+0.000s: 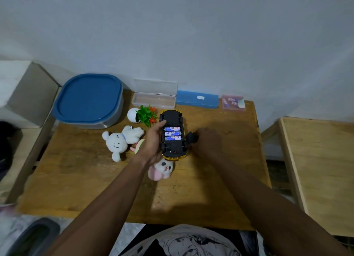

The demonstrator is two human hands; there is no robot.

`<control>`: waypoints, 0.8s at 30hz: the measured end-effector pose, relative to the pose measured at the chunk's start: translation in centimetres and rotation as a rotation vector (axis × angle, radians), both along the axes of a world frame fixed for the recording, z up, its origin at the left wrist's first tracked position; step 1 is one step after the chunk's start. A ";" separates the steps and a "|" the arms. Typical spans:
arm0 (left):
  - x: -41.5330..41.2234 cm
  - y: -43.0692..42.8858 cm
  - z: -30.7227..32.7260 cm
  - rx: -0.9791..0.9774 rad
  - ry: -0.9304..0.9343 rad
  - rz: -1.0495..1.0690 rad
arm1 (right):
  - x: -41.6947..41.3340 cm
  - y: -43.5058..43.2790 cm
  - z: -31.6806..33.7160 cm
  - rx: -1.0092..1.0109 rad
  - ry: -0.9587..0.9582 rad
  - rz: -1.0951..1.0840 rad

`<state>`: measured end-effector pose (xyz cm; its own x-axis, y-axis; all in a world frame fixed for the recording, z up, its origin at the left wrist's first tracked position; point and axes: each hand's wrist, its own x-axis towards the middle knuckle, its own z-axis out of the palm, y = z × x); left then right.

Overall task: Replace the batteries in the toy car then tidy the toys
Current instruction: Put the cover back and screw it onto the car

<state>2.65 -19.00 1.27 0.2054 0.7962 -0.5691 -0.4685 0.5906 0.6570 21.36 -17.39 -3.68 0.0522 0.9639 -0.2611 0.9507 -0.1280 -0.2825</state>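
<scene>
A yellow toy car (173, 148) is held upside down above the wooden table (80, 179), black underside up. Its battery bay is uncovered and shows three blue-and-white batteries (173, 133) side by side. My left hand (152, 142) grips the car along its left flank, thumb on the underside. My right hand (207, 140) is just right of the car, fingers closed on a small black piece (192, 137) that looks like the battery cover. A white plush (120, 140) lies left of the car; a pink-and-white plush (161, 170) lies under it.
Along the back edge stand a blue-lidded container (89, 99), an open clear case (154, 97), a blue case (197, 99) and a small pink box (233, 103). A white pot with a green plant (142, 114) lies on its side. A second wooden surface (316, 169) is at right.
</scene>
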 end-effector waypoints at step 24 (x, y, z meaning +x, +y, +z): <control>1.4 -0.2 2.6 0.072 0.052 -0.173 | 2.9 -3.1 12.0 0.165 0.805 -0.045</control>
